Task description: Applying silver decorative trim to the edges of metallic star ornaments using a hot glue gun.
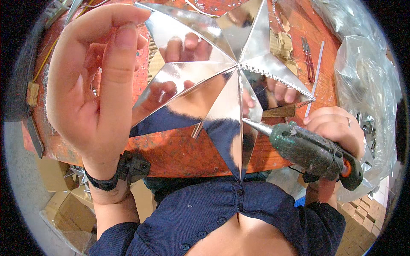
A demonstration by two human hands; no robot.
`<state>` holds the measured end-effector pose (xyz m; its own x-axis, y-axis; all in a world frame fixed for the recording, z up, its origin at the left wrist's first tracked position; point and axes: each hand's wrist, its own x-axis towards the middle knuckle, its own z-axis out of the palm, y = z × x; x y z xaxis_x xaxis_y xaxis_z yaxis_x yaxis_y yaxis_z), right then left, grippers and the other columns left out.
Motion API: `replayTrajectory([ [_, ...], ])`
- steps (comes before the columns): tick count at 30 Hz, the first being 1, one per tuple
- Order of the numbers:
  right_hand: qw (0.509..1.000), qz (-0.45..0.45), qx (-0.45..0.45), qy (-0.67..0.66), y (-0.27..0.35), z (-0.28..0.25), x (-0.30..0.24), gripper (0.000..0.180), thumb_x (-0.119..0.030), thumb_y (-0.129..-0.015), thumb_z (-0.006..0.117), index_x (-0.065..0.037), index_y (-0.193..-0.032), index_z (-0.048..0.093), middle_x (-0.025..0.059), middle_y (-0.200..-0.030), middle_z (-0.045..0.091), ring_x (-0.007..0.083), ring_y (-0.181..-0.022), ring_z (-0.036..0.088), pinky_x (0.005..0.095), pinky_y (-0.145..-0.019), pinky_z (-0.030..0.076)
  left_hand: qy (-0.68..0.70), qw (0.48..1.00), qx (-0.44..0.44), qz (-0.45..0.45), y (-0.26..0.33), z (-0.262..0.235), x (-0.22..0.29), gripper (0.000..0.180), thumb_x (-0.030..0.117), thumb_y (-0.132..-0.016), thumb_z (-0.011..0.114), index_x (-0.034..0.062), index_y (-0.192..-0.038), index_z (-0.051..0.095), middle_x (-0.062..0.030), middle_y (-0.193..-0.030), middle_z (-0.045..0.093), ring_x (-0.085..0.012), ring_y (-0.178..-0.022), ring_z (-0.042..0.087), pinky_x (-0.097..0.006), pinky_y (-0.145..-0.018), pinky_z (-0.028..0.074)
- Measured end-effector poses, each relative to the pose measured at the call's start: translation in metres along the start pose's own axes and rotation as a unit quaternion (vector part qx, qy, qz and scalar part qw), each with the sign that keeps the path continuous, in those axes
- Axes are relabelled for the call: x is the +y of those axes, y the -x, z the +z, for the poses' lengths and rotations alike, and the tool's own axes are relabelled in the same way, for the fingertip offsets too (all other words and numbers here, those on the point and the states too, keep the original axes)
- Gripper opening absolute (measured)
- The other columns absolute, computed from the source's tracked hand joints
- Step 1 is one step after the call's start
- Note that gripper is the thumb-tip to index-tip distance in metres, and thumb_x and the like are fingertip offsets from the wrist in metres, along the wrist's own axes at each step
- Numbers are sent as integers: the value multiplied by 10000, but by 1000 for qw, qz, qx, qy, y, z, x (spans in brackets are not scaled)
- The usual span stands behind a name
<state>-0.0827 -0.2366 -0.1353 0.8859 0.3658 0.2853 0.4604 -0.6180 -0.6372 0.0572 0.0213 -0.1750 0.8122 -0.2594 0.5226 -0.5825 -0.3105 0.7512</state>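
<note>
Head view: the left hand (92,91) is raised with its fingers curled loosely around the left points of a large faceted five-pointed star of mirror-bright silver sheet (213,81), steadying it from that side; how firmly it grips the edge cannot be told, since the contact lies behind the palm. A black band with a small black device (128,168) circles that wrist. The right hand (331,128) is closed tight around the handle of a dark green hot-glue gun with an orange trigger (316,151), whose metal nozzle touches the star's lower right facet. A strip of small silver beads (277,79) runs along one ridge of the star toward its right point. The star is held up above a worn orange-red wooden workbench (171,149), close to the person's chest. On the bench to the right lie red-handled snips (308,59) and a thin white stick (315,81). Further right sit clear plastic bags (367,85). Cardboard boxes (68,209) stand on the floor at lower left.
</note>
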Motion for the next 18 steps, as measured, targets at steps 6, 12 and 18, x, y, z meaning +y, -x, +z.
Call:
replayTrajectory([
  [6,982,-14,-177,-67,-5,-18,9,478,-475,-756,649,-10,-824,560,105,-764,609,272,-709,602,368,-672,507,30,999,-17,16,0,1,5,159,33,-898,509,-7,-1025,597,-33,-825,593,-56,-696,519,-168,-628,414],
  [12,962,-29,-258,-88,5,-24,17,649,-589,-638,716,-6,-872,555,100,-767,608,272,-708,599,365,-662,501,-6,1000,-7,-16,3,2,6,158,39,-897,520,-4,-1026,600,-28,-822,592,-52,-706,521,-165,-633,416],
  [18,995,-24,-99,-18,20,-3,1,767,-736,-580,631,2,-778,568,94,-721,604,248,-619,595,333,-554,488,42,998,-15,32,2,4,10,162,46,-899,526,8,-1031,612,-25,-830,602,-49,-704,522,-160,-628,415],
])
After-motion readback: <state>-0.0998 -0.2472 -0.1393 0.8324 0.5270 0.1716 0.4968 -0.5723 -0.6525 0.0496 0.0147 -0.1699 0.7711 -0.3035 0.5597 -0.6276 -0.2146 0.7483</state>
